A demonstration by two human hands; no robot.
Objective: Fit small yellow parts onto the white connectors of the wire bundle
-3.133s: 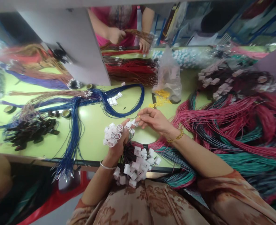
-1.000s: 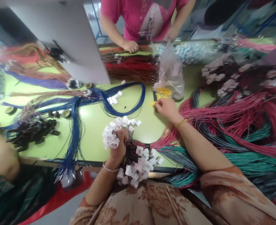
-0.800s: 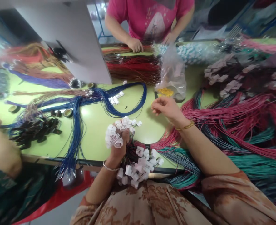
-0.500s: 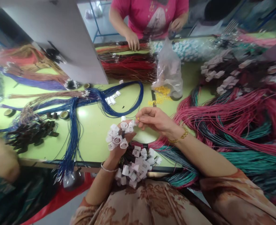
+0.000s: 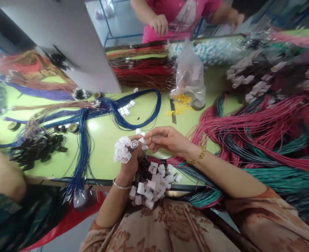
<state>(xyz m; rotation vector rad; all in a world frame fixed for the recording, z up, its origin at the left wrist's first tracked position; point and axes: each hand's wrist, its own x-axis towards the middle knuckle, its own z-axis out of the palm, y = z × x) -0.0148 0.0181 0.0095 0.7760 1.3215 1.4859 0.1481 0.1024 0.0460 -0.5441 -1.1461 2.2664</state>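
Note:
My left hand (image 5: 131, 161) is closed around a bunch of white plastic connectors (image 5: 123, 148), their open ends fanned out above the fist. At one connector on the bunch's right side, the fingertips of my right hand (image 5: 163, 139) pinch a tiny yellow piece (image 5: 150, 139). It is too small to make out its exact shape, and the fingers partly cover it. Below my hands, at the table's front edge, lies a heap of more white connectors (image 5: 154, 185) on wires. Loose yellow pieces (image 5: 180, 105) spill from a clear plastic bag (image 5: 189, 75) beyond my right hand.
Pink and green wire bundles (image 5: 249, 122) cover the right side. A blue wire loop (image 5: 138, 124) and black connectors (image 5: 39, 150) lie left. A grey panel (image 5: 76, 42) stands at the back left. Across the table is a person in pink (image 5: 180, 17); another person's arm (image 5: 2, 171) shows at left.
Both my hands have shifted slightly left, and the connectors in my left hand have turned. My right fingers and the yellow piece have moved against a connector. The person opposite has lifted their hands.

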